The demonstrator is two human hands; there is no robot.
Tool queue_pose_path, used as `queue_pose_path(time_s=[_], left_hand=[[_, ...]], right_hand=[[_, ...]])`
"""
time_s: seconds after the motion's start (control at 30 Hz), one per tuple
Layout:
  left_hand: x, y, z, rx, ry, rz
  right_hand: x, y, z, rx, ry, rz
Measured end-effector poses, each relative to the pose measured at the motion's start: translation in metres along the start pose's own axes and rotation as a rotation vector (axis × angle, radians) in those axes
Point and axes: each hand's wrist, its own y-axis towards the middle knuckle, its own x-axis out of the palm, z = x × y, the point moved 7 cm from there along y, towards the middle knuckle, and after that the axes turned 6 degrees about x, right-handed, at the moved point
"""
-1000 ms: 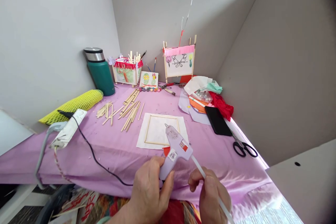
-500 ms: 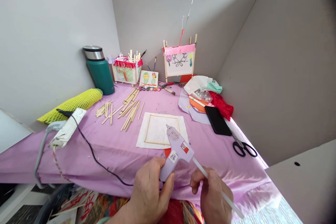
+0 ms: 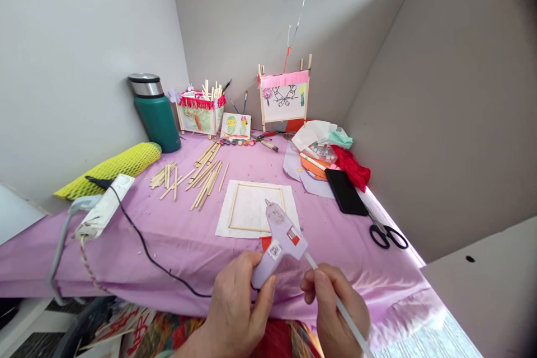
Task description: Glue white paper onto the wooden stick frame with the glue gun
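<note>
My left hand (image 3: 239, 302) is wrapped round the handle of a lilac hot glue gun (image 3: 280, 229), its nozzle pointing up and away from me. A long translucent glue stick (image 3: 351, 325) runs into the back of the gun. My right hand (image 3: 338, 305) pinches that stick just behind the gun's rear end. Beyond the nozzle, a square frame of thin wooden sticks (image 3: 233, 207) lies on a white sheet (image 3: 222, 225). The gun hides the frame's lower right corner. A bit of the gun's red trigger (image 3: 265, 243) shows by my left fingers.
Loose wooden sticks (image 3: 205, 190) lie left of the sheet. A black cable (image 3: 146, 249) runs from the white power strip (image 3: 104, 207) towards my left hand. Scissors (image 3: 388, 236) and a phone (image 3: 346, 192) lie right. A green bottle (image 3: 156, 117) stands at the back left.
My right hand has shifted its grip along the glue stick, now pinching it closer to the gun. The whole view has moved slightly; the glue gun stays in my left hand.
</note>
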Motion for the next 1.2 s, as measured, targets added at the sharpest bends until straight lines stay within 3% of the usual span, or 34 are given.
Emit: queue_pose_path(time_s=[0.13, 0.27, 0.37, 0.8, 0.93, 1.07, 1.2], left_hand=[[0.000, 0.000, 0.002, -0.001, -0.011, -0.004], [-0.003, 0.001, 0.008, 0.055, 0.001, 0.031], [-0.004, 0.001, 0.002, -0.013, 0.011, 0.048], [0.000, 0.000, -0.003, -0.025, -0.020, -0.001], [-0.001, 0.000, -0.002, -0.057, -0.032, 0.012], [0.000, 0.001, 0.011, 0.044, -0.061, 0.002], [0.006, 0.003, 0.022, 0.131, -0.136, -0.114]], right_hand=[[-0.002, 0.001, -0.006, -0.043, -0.029, 0.017], [0.008, -0.001, 0.003, -0.024, 0.025, -0.105], [0.008, -0.004, 0.011, -0.052, 0.047, -0.127], [-0.002, -0.008, 0.012, 0.020, 0.097, -0.015], [0.010, -0.008, 0.015, -0.044, 0.128, -0.133], [0.021, -0.009, 0.020, 0.049, 0.159, -0.132], [0.022, -0.009, 0.026, 0.155, 0.135, -0.104]])
